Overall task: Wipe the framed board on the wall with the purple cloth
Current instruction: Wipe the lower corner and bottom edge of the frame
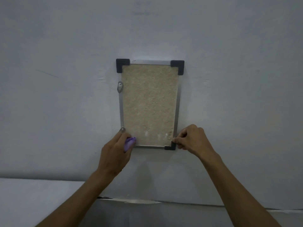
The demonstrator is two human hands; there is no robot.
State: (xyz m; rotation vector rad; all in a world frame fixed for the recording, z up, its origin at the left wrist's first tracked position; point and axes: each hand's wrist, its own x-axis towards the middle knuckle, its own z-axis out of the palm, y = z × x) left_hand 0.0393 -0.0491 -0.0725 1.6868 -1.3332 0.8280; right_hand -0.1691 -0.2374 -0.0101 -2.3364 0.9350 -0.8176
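Note:
A framed board hangs on the white wall: a tan, cork-like panel in a thin metal frame with black plastic corner caps. My left hand is closed around a bunched purple cloth and presses it against the board's bottom-left corner, hiding that corner cap. My right hand pinches the black cap at the bottom-right corner between thumb and fingers. Pale smudges show on the panel near its lower edge.
Two metal fasteners sit on the frame's left side, the lower one just above my left hand. A white ledge runs below the wall at lower left. Bare wall surrounds the board.

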